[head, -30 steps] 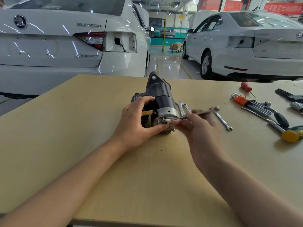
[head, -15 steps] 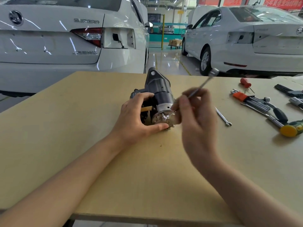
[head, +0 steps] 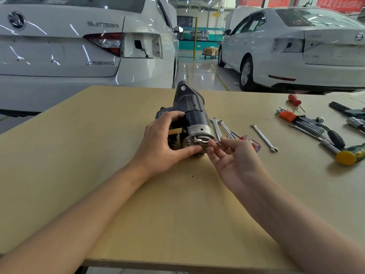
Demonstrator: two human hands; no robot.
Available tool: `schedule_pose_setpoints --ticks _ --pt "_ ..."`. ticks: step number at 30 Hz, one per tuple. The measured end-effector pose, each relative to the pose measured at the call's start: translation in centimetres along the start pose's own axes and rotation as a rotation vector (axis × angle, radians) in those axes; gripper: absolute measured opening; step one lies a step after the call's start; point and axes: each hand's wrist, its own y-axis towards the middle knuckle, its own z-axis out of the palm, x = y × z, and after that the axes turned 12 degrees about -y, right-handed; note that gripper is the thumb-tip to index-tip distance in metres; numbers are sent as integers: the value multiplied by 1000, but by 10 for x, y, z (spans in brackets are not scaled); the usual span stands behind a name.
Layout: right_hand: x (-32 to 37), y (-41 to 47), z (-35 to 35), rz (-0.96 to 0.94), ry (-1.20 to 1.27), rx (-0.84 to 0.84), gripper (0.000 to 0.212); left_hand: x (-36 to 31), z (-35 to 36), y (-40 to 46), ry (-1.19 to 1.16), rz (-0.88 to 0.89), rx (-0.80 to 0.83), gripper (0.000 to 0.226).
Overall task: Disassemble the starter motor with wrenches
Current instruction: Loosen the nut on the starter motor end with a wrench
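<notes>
On the table [head: 98, 175], starter motor [head: 194, 119] lies lengthwise, silver end nearest.

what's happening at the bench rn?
A person is taking apart a starter motor lying on the wooden table. The left hand grips the motor body, thumb pressed against the metal end cap. The right hand pinches a small wrench whose head sits on a fastener on that cap. Spare wrenches, a red-handled screwdriver and other tools lie to the right.
</notes>
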Motion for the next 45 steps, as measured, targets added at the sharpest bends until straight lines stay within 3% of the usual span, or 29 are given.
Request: schedule_pose_setpoints --ticks 4,6,8,11,13,15,17,19,21,24,27,29,40,45 --pt "0 0 0 -10 31 29 19 -1 1 0 18 11 -4 82" --pt "-2 2 -1 -104 -42 45 14 -1 2 0 33 19 -6 77" --pt "-3 2 -1 -350 -232 72 11 -3 2 0 32 12 -2 75" --pt "-10 -7 5 -1070 -832 181 22 -4 1 -1 1 1 5 71" --pt "-21 -8 10 -1420 -1262 320 20 -2 1 -1 3 24 16 69" --pt "-29 -8 14 -1548 -1602 398 17 2 -1 0 67 39 16 62" --pt "-27 -8 12 -1577 -1662 453 15 5 -2 3 25 -7 1 55" --pt "-22 -12 7 -1554 -1425 476 10 6 -2 4 -24 -24 -6 58" --pt "-20 -16 5 -1384 -1097 362 11 6 -1 3 -34 -23 10 71" --pt "-7 -10 3 -855 -598 174 19 3 -1 1 -19 -27 22 89" --pt "6 1 -5 -323 -266 27 20 -1 -2 1 -16 -24 28 92" --pt "7 6 -6 -137 -161 -23 22 -3 -2 1 -20 -28 21 93" --pt "-2 4 -1 -5 -23 6 15 -3 0 1 -4 8 -3 82" --pt "-3 6 -2 -165 -101 36 9 -3 1 1 13 27 6 77"
